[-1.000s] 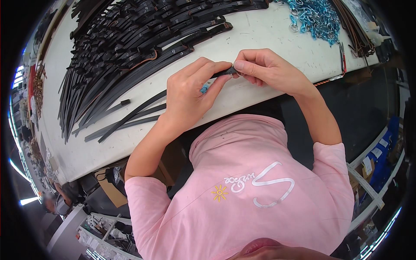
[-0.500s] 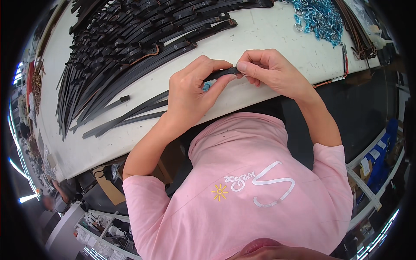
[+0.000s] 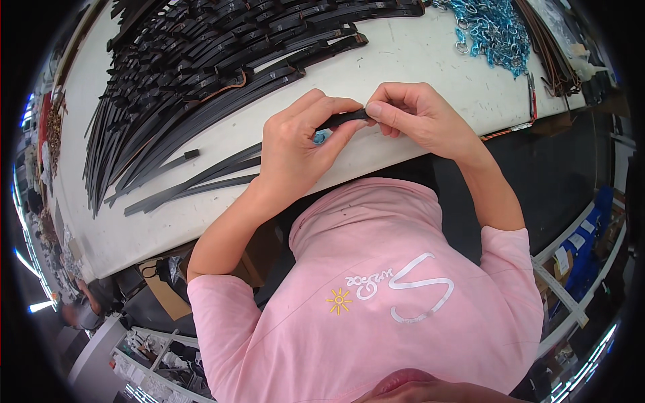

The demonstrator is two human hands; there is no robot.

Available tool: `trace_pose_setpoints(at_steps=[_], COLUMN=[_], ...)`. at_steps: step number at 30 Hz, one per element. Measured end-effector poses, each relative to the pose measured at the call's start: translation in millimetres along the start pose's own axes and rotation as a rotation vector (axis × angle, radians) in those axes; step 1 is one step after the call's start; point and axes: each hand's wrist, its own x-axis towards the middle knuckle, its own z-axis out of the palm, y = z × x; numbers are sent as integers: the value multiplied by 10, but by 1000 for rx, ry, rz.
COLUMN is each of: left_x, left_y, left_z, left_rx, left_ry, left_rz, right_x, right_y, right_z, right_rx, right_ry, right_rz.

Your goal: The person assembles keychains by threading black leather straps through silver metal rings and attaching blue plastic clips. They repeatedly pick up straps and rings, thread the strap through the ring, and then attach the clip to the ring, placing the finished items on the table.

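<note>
Both hands have edged closer to the table edge. Left hand point(image 3: 302, 151) and right hand point(image 3: 416, 117) are pinching the black strap point(image 3: 346, 119); blue ring point(image 3: 320, 138) is peeking beneath, fitting seemingly underway.

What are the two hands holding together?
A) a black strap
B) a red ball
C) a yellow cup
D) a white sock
A: the left hand and the right hand pinch the end of a black strap between them, above the white table.

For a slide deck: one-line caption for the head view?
Both hands, left hand and right hand, pinch a black strap over a white table.
</note>
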Motion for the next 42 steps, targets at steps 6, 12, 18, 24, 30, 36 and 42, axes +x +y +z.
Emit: trace_pose_setpoints(at_steps=[6, 12, 18, 24, 30, 36, 42], left_x=[-3, -14, 3, 9, 26, 13, 4], left_y=[9, -8, 2, 56, 63, 18, 18], left_z=[-20, -5, -11, -21, -31, -3, 1], left_rx=[8, -27, -21, 2, 10, -39, -32], left_ry=[-16, -4, -7, -25, -50, -28, -24], left_rz=[-8, -13, 3, -34, -67, -52, -56], right_x=[-14, -11, 4, 3, 14, 16, 27], right_y=[11, 17, 27, 10, 0, 3, -36], right_z=[11, 8, -7, -5, -26, -11, -41], right_rx=[18, 24, 43, 66, 24, 51, 88], right_ry=[3, -6, -27, -46, -79, -58, -102], right_rz=[-5, 0, 4, 9, 24, 21, 62])
